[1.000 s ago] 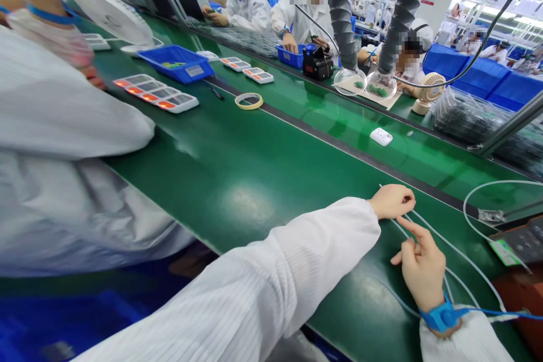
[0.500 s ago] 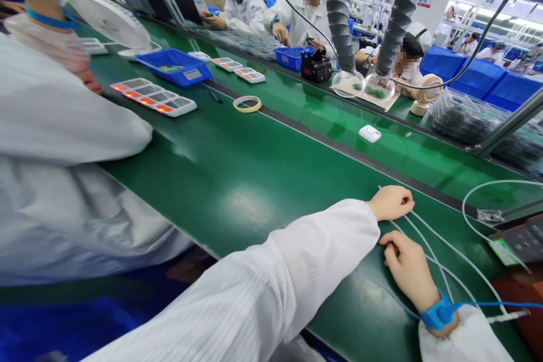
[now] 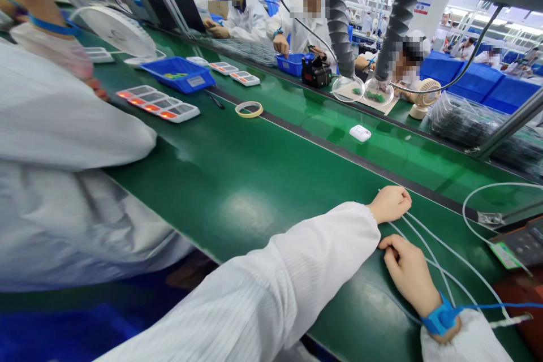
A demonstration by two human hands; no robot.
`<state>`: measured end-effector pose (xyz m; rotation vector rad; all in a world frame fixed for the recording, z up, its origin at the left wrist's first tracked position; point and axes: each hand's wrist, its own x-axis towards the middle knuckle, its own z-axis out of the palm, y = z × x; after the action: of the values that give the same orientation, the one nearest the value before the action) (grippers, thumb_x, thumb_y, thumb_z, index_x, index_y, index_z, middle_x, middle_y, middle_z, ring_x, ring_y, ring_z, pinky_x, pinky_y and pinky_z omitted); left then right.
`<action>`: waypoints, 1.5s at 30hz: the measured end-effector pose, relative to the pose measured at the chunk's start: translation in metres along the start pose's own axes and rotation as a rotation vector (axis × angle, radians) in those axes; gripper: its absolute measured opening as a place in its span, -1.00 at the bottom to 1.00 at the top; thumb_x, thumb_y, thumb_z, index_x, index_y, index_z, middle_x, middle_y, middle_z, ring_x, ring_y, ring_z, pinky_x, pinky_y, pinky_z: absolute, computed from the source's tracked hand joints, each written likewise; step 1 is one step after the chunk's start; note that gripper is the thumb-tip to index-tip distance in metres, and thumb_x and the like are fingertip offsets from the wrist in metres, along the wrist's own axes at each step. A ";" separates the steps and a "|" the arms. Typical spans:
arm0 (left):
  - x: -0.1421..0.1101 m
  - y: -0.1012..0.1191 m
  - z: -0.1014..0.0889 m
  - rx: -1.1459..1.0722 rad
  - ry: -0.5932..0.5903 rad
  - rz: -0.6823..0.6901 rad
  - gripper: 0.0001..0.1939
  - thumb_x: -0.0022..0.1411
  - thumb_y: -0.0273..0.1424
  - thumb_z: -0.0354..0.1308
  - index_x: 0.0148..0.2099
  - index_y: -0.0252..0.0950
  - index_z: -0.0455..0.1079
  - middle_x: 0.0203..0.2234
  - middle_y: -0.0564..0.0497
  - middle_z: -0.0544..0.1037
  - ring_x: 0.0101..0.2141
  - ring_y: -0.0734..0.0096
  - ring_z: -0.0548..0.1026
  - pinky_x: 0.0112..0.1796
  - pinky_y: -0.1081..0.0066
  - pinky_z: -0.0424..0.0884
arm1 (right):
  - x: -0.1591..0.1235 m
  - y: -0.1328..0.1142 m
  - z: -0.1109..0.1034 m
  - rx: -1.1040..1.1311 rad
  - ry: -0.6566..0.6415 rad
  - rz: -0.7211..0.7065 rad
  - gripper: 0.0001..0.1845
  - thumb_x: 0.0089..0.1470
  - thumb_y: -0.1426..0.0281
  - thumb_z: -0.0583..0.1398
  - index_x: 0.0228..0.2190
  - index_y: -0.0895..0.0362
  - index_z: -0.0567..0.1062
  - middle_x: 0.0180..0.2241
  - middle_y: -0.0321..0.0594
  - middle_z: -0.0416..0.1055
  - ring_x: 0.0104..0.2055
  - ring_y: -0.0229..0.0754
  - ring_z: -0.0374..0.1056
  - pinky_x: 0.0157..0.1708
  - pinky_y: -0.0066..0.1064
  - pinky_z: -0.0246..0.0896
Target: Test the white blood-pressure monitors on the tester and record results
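At a glossy green workbench (image 3: 212,169), your left hand (image 3: 391,203), in a ribbed white sleeve (image 3: 280,271), is curled near the long dark rail (image 3: 339,154); whether it grips anything cannot be told. Your right hand (image 3: 411,271), a blue band (image 3: 440,317) around its wrist, sits just beside the left cuff, fingers bent inward, palm hidden, its hold likewise impossible to tell. Thin white cables (image 3: 433,262) run along the bench from beside your left hand past your right. Beyond the rail lies a small rounded white device (image 3: 360,133).
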<state>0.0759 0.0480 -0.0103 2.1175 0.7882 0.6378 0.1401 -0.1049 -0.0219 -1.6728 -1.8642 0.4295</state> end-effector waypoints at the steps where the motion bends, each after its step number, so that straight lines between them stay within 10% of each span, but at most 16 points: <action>1: -0.001 0.001 -0.001 -0.026 -0.019 -0.012 -0.72 0.18 -0.46 -0.01 -0.20 -0.37 0.52 -0.57 0.04 0.56 -0.44 0.43 0.53 -0.30 0.50 0.43 | 0.000 0.000 0.000 0.004 -0.001 0.000 -0.73 0.11 0.51 -0.01 -0.35 0.09 0.47 -0.39 -0.29 0.49 -0.40 -0.18 0.41 -0.36 -0.38 0.21; 9: -0.002 0.003 -0.005 -0.073 -0.112 -0.080 -0.65 0.10 -0.48 0.03 -0.11 -0.32 0.55 -0.76 0.14 0.42 -0.49 0.41 0.53 -0.34 0.50 0.42 | 0.000 0.003 0.001 0.036 -0.015 0.009 -0.73 0.11 0.51 -0.02 -0.34 0.09 0.47 -0.37 -0.28 0.49 -0.36 -0.16 0.43 -0.32 -0.37 0.21; 16: 0.004 -0.004 0.002 -0.040 -0.077 0.034 -0.55 0.32 -0.25 0.06 -0.58 -0.33 0.43 -0.35 -0.03 0.63 -0.30 0.43 0.56 -0.12 0.49 0.38 | 0.001 0.002 0.001 0.055 -0.013 0.012 -0.74 0.10 0.52 -0.02 -0.34 0.09 0.46 -0.37 -0.29 0.49 -0.35 -0.17 0.43 -0.30 -0.38 0.21; 22: 0.004 -0.006 0.006 -0.024 0.055 0.027 -0.68 0.29 -0.24 0.11 -0.37 -0.34 0.52 -0.31 -0.06 0.63 -0.29 0.36 0.56 -0.16 0.45 0.41 | 0.000 0.003 0.002 0.058 -0.011 0.009 -0.73 0.12 0.52 -0.01 -0.34 0.09 0.47 -0.39 -0.31 0.47 -0.37 -0.19 0.40 -0.33 -0.38 0.17; 27: 0.001 -0.004 0.003 -0.110 0.090 -0.012 -0.68 0.18 -0.51 0.00 -0.12 -0.35 0.54 -0.58 0.06 0.57 -0.42 0.42 0.55 -0.21 0.49 0.44 | -0.001 0.005 0.003 0.058 -0.006 0.006 -0.73 0.11 0.52 -0.01 -0.34 0.08 0.46 -0.39 -0.32 0.46 -0.37 -0.20 0.39 -0.32 -0.39 0.15; 34: -0.003 -0.001 -0.002 -0.114 0.017 -0.035 -0.72 0.09 -0.50 0.05 -0.25 -0.32 0.58 -0.78 0.13 0.40 -0.53 0.42 0.50 -0.35 0.49 0.42 | -0.001 0.006 0.004 0.049 -0.004 0.006 -0.73 0.11 0.51 -0.02 -0.34 0.08 0.47 -0.38 -0.33 0.47 -0.36 -0.21 0.39 -0.32 -0.40 0.15; 45: 0.003 -0.005 0.006 -0.151 0.069 0.117 -0.63 0.23 -0.16 0.19 -0.48 -0.32 0.54 -0.43 -0.03 0.64 -0.38 0.40 0.55 -0.27 0.49 0.40 | 0.000 0.005 0.003 0.055 -0.006 0.004 -0.73 0.11 0.52 -0.02 -0.35 0.08 0.46 -0.38 -0.32 0.47 -0.35 -0.20 0.40 -0.31 -0.40 0.15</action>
<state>0.0801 0.0501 -0.0175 2.0227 0.6358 0.8103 0.1417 -0.1038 -0.0270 -1.6404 -1.8372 0.4838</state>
